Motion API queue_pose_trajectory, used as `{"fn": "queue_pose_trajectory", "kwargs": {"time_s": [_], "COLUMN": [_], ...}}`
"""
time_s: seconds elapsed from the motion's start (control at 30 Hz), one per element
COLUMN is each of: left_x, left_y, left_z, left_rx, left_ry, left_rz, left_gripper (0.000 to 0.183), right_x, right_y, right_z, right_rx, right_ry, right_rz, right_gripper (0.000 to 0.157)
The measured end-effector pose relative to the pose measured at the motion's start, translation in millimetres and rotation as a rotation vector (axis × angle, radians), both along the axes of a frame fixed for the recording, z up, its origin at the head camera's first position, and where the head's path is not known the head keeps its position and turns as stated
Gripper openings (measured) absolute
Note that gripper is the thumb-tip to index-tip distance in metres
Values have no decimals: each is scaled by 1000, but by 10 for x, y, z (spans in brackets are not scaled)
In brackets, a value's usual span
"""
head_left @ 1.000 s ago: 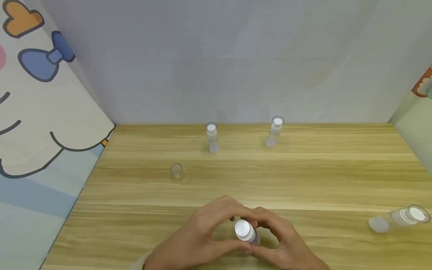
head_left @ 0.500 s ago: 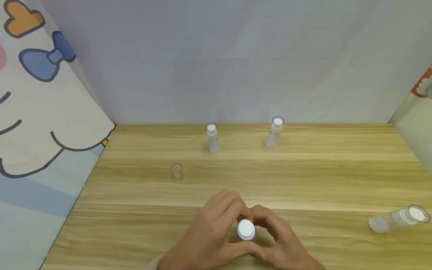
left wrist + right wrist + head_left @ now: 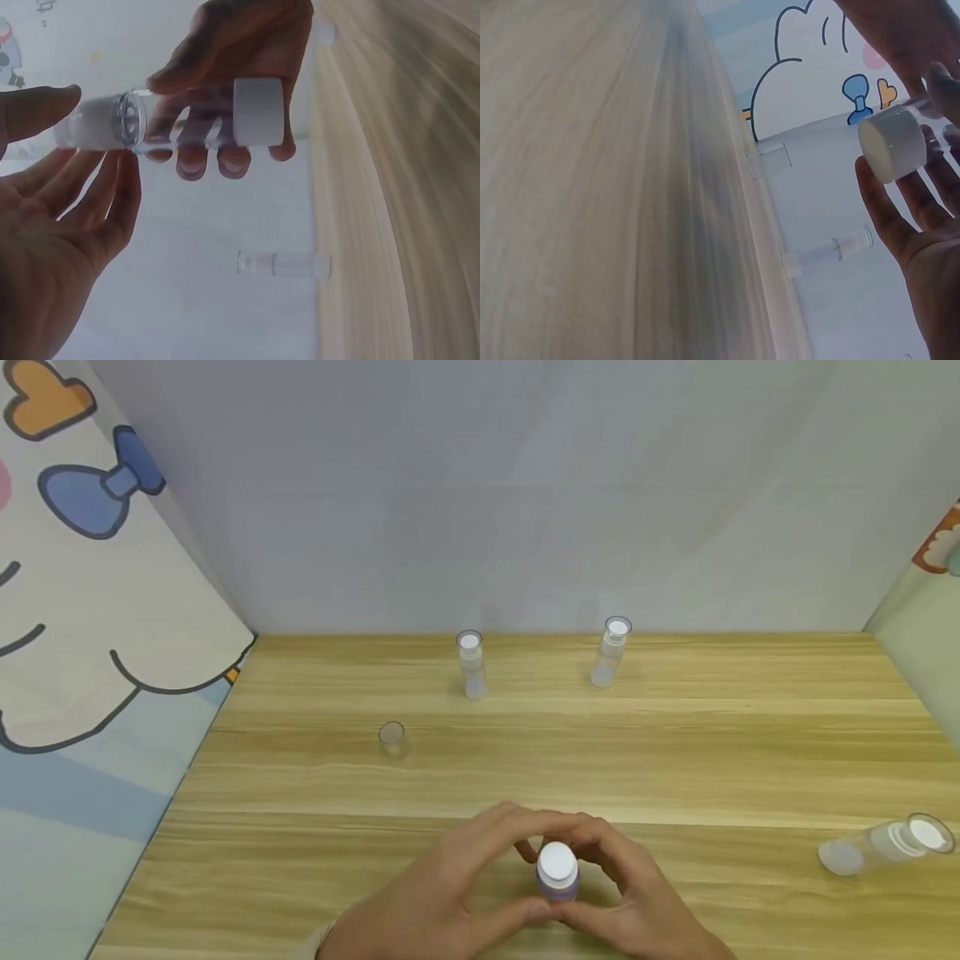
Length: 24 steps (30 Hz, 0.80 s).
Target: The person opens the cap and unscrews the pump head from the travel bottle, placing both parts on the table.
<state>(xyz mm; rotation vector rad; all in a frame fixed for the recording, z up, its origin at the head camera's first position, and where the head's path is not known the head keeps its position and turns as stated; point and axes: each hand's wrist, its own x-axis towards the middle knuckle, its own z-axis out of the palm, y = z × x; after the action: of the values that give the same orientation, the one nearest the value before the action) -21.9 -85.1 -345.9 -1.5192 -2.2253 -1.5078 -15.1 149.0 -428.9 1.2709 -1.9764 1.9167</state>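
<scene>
Both hands hold one clear bottle upright over the table, with a white base (image 3: 259, 112) and a white top (image 3: 557, 862). My right hand (image 3: 641, 893) grips its clear body, thumb in front and fingers behind. Around the upper part is my left hand (image 3: 442, 889); in the left wrist view its thumb (image 3: 41, 112) lies on one side of the top and its fingers (image 3: 112, 195) on the other. No clear cap sits over this top. Seen from the right wrist, the bottle's white base (image 3: 892, 142) faces the camera, and the left hand is mostly hidden.
A small clear cap (image 3: 392, 735) stands on the wooden table (image 3: 285, 793) to the left. Two similar bottles, one at centre (image 3: 472, 668) and another bottle (image 3: 609, 653) to its right, stand near the back wall (image 3: 525, 527). A further bottle (image 3: 873, 847) is at far right.
The left fingers curled in around the bottle's top half a second ago, and now they are spread wider with the hand shifted back left. The bottle has moved slightly right.
</scene>
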Motion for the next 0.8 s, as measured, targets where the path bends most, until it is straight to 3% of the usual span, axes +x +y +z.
{"fn": "queue_pose_trajectory", "kwargs": {"time_s": [0.13,0.3,0.53,0.63,0.8], "left_x": [-48,-82,-73,-51,19], "left_y": [-20,-19,5,33,82], "left_z": [5,-30,-61,-63,-77], "left_rx": [25,34,81,61,-75], "left_ry": [5,45,67,149,340], "left_rz": [-41,-33,-8,56,274], "left_gripper": [57,53,50,46,48], "right_x": [-31,-24,-25,-29,-17], "right_y": [-13,-26,-59,-71,-75], "right_z": [12,44,119,119,70], "right_rx": [-21,-9,10,11,35], "right_ry": [27,32,59,82,92], "right_rz": [37,34,51,52,44], "right_gripper": [58,60,53,50,49]}}
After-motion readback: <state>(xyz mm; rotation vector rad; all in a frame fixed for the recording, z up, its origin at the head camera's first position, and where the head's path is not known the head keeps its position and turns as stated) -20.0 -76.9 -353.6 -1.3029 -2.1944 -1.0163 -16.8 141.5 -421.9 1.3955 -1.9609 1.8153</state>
